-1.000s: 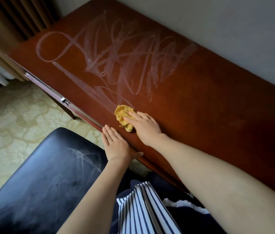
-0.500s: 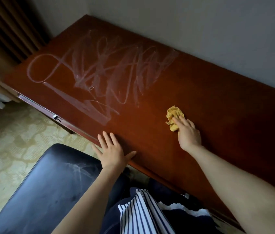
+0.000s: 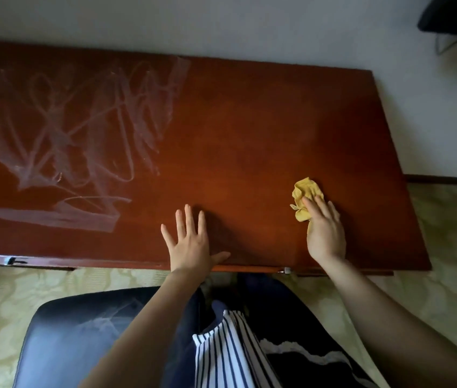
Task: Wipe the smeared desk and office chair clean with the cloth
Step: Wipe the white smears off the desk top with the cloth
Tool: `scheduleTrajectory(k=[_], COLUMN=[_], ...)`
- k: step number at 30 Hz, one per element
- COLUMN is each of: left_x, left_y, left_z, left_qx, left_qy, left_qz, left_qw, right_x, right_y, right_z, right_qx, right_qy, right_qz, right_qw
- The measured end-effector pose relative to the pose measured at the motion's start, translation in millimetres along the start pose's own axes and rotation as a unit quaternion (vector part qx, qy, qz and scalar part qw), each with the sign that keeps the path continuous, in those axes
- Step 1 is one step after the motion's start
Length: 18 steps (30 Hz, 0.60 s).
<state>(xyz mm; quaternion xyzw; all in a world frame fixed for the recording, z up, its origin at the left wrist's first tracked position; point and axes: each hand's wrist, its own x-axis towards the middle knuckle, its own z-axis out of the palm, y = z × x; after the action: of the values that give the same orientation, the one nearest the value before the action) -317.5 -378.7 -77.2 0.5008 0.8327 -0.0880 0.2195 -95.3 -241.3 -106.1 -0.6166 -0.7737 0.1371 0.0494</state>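
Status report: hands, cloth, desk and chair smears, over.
Left hand flat on desk; right hand pressing yellow cloth on desk's right side. White smears across desk's left half. Chair seat smeared too.

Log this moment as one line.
right hand: pressing cloth on desk | left hand: flat on desk | smears: desk left, chair

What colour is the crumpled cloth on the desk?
Mustard yellow crumpled cloth, clearest in the head view.
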Motion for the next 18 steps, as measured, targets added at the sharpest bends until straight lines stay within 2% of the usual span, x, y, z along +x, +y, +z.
scheduleTrajectory(k=[4, 8, 13, 18], left_x=[0.2, -2.4, -6.8, -1.0], left_y=[10.8, 14.4, 17.6, 27.7], left_z=[4.2, 10.3, 18.8, 14.3], left_qx=[0.019, 0.033, 0.02, 0.004], left_qy=[-0.011, -0.018, -0.007, -0.013], left_qz=[0.043, 0.071, 0.096, 0.1], left_qw=[0.999, 0.997, 0.995, 0.995], right_x=[-37.1, -66.8, -87.7, -86.3], right_y=[7.5, 6.4, 3.9, -12.2], right_z=[10.6, 26.0, 32.2, 41.8], right_qx=[0.045, 0.067, 0.039, 0.09], right_qy=[0.073, 0.148, 0.125, 0.055], right_qz=[0.06, 0.049, -0.105, -0.234], right_qw=[0.994, 0.986, 0.986, 0.966])
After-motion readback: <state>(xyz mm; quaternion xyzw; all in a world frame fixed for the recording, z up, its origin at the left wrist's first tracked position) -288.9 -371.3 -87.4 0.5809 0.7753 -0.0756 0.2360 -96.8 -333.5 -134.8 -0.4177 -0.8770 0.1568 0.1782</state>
